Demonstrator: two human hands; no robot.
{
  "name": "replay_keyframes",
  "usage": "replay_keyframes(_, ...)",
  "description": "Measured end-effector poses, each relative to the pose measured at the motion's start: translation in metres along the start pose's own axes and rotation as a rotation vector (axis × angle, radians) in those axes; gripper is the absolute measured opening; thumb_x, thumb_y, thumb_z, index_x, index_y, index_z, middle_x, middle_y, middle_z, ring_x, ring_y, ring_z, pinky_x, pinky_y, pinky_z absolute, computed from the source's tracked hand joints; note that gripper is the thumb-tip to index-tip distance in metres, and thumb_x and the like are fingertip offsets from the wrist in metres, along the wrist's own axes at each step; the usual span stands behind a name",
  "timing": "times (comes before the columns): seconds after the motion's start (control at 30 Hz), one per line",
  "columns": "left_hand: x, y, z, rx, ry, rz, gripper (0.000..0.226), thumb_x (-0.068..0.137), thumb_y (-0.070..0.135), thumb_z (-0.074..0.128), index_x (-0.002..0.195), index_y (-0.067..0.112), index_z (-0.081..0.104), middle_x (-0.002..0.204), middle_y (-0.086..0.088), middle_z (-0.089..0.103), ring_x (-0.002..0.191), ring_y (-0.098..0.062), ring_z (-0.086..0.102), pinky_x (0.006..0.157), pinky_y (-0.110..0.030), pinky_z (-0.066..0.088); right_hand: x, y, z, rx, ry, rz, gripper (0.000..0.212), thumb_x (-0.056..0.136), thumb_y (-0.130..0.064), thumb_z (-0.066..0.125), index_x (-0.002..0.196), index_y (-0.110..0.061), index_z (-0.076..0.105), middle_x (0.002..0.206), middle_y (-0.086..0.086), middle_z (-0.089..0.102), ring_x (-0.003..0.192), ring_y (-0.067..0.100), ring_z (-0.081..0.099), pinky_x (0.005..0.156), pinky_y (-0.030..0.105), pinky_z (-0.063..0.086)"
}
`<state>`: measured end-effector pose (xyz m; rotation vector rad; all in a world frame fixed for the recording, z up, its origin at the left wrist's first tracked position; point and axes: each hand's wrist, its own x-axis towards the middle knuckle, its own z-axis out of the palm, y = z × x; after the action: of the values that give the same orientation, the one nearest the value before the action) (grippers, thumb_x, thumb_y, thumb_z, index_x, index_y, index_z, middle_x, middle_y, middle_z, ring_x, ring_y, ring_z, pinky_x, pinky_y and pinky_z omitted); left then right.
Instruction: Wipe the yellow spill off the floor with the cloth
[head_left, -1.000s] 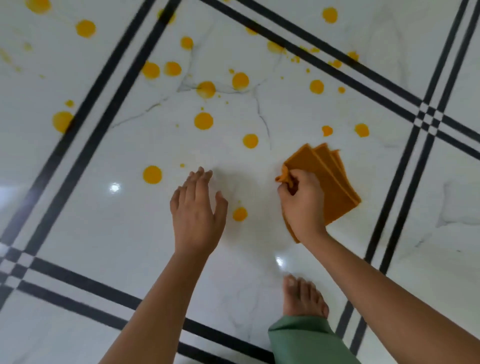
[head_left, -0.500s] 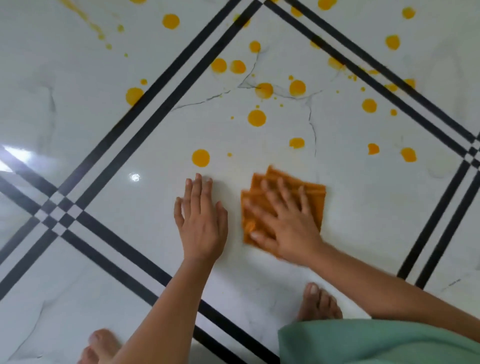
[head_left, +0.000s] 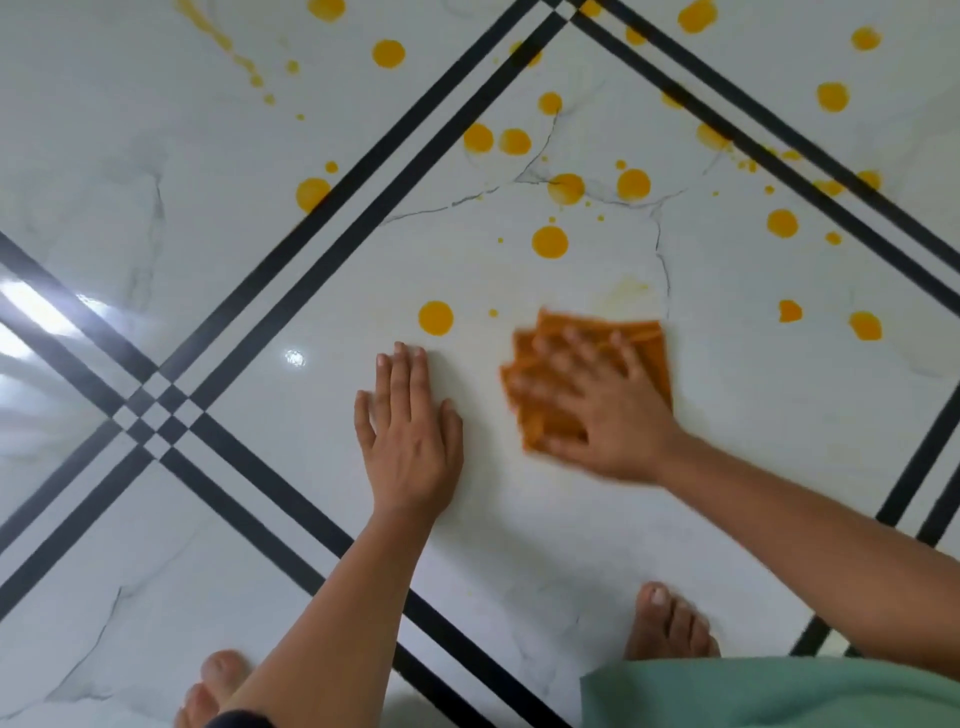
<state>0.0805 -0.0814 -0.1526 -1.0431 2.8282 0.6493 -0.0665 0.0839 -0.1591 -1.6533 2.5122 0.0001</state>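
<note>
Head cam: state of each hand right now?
Left hand: open, flat on the floor.
Right hand: open, blurred, fingers spread, pressing the cloth.

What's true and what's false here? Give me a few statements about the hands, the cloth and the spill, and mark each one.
1. The right hand presses flat on the orange cloth. True.
2. The left hand holds a second cloth. False: it rests flat on the bare floor and holds nothing.
3. Many yellow drops lie beyond the cloth. True.
4. The cloth lies across the black stripes. False: it lies on white tile, apart from them.
5. The person wears shoes. False: a bare foot shows.
</note>
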Motion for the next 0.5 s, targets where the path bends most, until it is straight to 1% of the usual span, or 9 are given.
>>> replay_keyframes(0.07, 0.008, 0.001, -0.002, -0.008, 0.001, 0.003, 0.064, 0.091, 0.042, 0.013, 0.149, 0.017, 0.009, 0.158, -0.001, 0.008, 0.145, -0.015, -0.001, 0.113, -0.033, -0.008, 0.035, 0.010, -0.013, 0.102, 0.018, 0.405, 0.064, 0.083, -0.065, 0.028, 0.143, -0.046, 0.020, 0.156, 0.000, 0.020, 0.144, 0.029, 0.014, 0.109, 0.060, 0.012)
replay_keyframes(0.1, 0.011, 0.000, -0.004, -0.009, -0.001, 0.005, 0.064, 0.091, 0.042, 0.013, 0.149, 0.018, 0.008, 0.158, -0.001, 0.007, 0.144, -0.014, -0.003, 0.113, -0.033, -0.008, 0.045, 0.005, -0.015, 0.115, 0.025, 0.502, 0.064, 0.083, -0.065, 0.027, 0.143, -0.045, 0.020, 0.157, 0.000, 0.017, 0.144, 0.030, 0.012, 0.109, 0.061, 0.010)
replay_keyframes(0.13, 0.015, -0.001, -0.006, -0.006, 0.004, 0.000, 0.064, 0.091, 0.042, 0.013, 0.149, 0.018, 0.007, 0.158, -0.001, 0.007, 0.144, -0.014, -0.003, 0.113, -0.034, -0.008, 0.052, -0.005, -0.015, 0.124, 0.034, 0.484, 0.064, 0.084, -0.065, 0.028, 0.144, -0.044, 0.021, 0.157, 0.002, 0.016, 0.144, 0.032, 0.011, 0.108, 0.062, 0.010)
replay_keyframes(0.27, 0.029, -0.016, -0.014, 0.018, 0.024, -0.022, 0.066, 0.089, 0.044, 0.011, 0.149, 0.017, 0.008, 0.158, -0.001, 0.006, 0.145, -0.016, -0.001, 0.114, -0.036, -0.007, 0.050, -0.014, -0.010, 0.013, -0.060, -0.160, 0.067, 0.079, -0.066, 0.032, 0.142, -0.043, 0.026, 0.154, 0.002, 0.027, 0.141, 0.030, 0.021, 0.108, 0.059, 0.016)
replay_keyframes(0.3, 0.032, -0.021, -0.016, 0.028, 0.023, -0.029, 0.067, 0.088, 0.045, 0.010, 0.149, 0.018, 0.007, 0.158, -0.001, 0.005, 0.145, -0.016, -0.003, 0.114, -0.036, -0.007, 0.061, 0.001, -0.012, -0.017, -0.045, -0.179, 0.068, 0.079, -0.067, 0.030, 0.143, -0.043, 0.024, 0.154, 0.001, 0.026, 0.142, 0.028, 0.020, 0.108, 0.058, 0.016)
replay_keyframes(0.33, 0.036, -0.026, -0.018, 0.038, 0.020, -0.036, 0.068, 0.088, 0.045, 0.009, 0.149, 0.018, 0.006, 0.158, -0.001, 0.003, 0.145, -0.016, -0.004, 0.113, -0.035, -0.008, 0.077, 0.014, -0.014, -0.017, -0.035, -0.063, 0.068, 0.080, -0.067, 0.027, 0.144, -0.044, 0.018, 0.156, -0.001, 0.022, 0.143, 0.027, 0.017, 0.109, 0.059, 0.016)
replay_keyframes(0.43, 0.046, -0.036, -0.025, 0.050, 0.017, -0.043, 0.069, 0.087, 0.046, 0.007, 0.149, 0.018, 0.004, 0.158, 0.000, 0.000, 0.145, -0.016, -0.006, 0.113, -0.035, -0.010, 0.118, 0.023, -0.024, 0.126, 0.009, 0.562, 0.064, 0.086, -0.066, 0.019, 0.146, -0.044, 0.007, 0.159, -0.001, 0.005, 0.145, 0.029, 0.000, 0.111, 0.060, 0.002)
replay_keyframes(0.47, 0.049, -0.040, -0.028, 0.057, 0.018, -0.045, 0.069, 0.087, 0.046, 0.007, 0.149, 0.018, 0.004, 0.158, 0.000, -0.001, 0.145, -0.016, -0.007, 0.113, -0.036, -0.010, 0.121, 0.009, -0.023, 0.133, 0.016, 0.580, 0.064, 0.087, -0.065, 0.020, 0.146, -0.043, 0.009, 0.159, 0.001, 0.004, 0.145, 0.031, -0.001, 0.110, 0.060, 0.000)
replay_keyframes(0.5, 0.052, -0.046, -0.031, 0.066, 0.019, -0.044, 0.069, 0.087, 0.046, 0.006, 0.149, 0.018, 0.003, 0.158, 0.000, -0.001, 0.144, -0.015, -0.008, 0.114, -0.037, -0.009, 0.122, -0.008, -0.020, 0.140, 0.035, 0.452, 0.065, 0.086, -0.065, 0.021, 0.146, -0.042, 0.013, 0.159, 0.003, 0.009, 0.145, 0.033, 0.003, 0.110, 0.062, 0.002)
